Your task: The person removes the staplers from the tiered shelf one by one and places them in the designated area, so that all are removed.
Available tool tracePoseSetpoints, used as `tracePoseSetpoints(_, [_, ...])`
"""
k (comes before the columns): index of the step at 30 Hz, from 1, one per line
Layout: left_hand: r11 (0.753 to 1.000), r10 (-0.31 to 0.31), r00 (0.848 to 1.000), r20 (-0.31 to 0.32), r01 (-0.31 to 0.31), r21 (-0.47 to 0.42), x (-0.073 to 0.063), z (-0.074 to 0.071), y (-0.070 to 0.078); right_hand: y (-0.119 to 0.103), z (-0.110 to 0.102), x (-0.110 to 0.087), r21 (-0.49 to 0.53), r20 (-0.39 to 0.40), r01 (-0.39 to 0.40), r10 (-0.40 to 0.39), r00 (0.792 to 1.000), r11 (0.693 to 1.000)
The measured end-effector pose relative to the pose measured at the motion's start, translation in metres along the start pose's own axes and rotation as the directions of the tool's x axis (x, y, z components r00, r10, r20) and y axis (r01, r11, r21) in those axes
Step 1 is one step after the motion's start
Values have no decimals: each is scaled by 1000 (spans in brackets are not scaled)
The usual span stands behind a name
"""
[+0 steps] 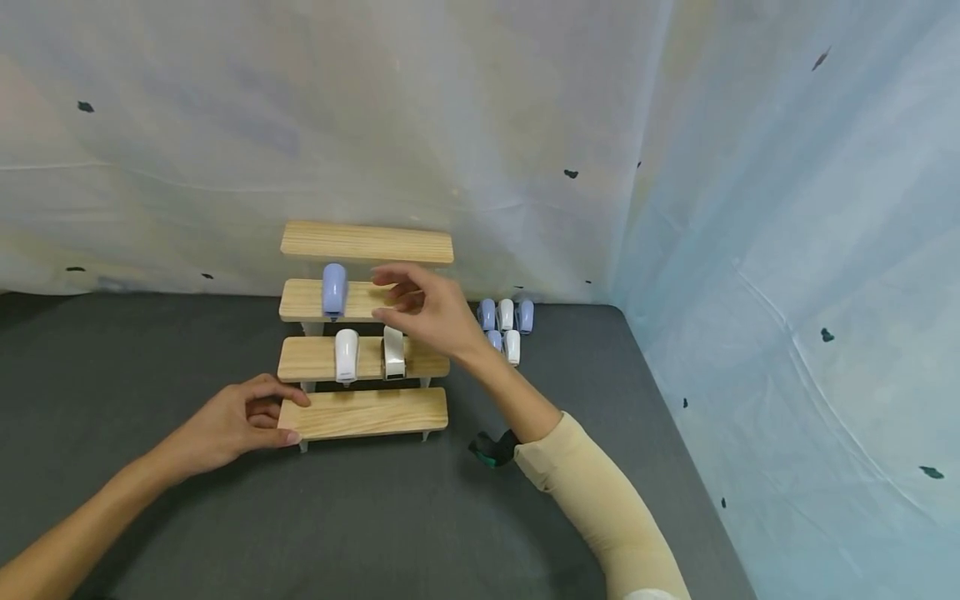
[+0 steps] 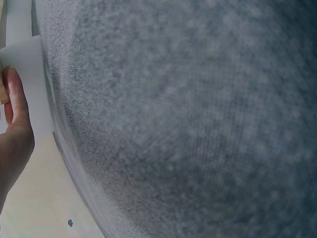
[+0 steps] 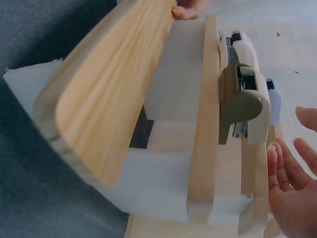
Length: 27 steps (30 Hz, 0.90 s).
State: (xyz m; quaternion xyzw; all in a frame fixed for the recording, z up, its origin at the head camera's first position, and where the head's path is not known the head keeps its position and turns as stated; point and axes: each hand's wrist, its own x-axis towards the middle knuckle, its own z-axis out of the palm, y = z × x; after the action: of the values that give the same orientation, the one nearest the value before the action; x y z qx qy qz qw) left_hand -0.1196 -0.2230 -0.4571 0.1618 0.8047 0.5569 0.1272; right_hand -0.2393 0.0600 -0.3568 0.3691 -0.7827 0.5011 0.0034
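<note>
A tiered wooden stand (image 1: 405, 408) with several steps stands on the dark table. My left hand (image 1: 232, 421) grips the left end of its lowest board, thumb at the front edge and index finger over the top. My right hand (image 1: 431, 308) hovers at the right end of the third board, fingers bent, thumb apart, holding nothing. A light blue stapler (image 1: 334, 290) sits on that board's left part. On the second board stand a white stapler (image 1: 347, 356) and a white-topped piece with a rounded olive-grey side (image 3: 242, 99), below my right hand.
Several blue and white staplers (image 1: 506, 315) stand in two rows right of the stand, partly behind my right forearm. A dark object (image 1: 491, 450) shows beside that forearm. Pale cloth (image 1: 480, 125) hangs behind the table and along its right side.
</note>
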Motion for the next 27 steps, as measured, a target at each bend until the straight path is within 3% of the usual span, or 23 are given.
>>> tracePoseSetpoints(11, [1000,18,1000,11,-18,0,3,-1,0,-7,10,12,-17,30,-90,91,995,996])
tracePoseSetpoints(27, [1000,27,1000,16,-27,-13,2,-3,-2,-13,25,27,-83,67,-129,135,989,988])
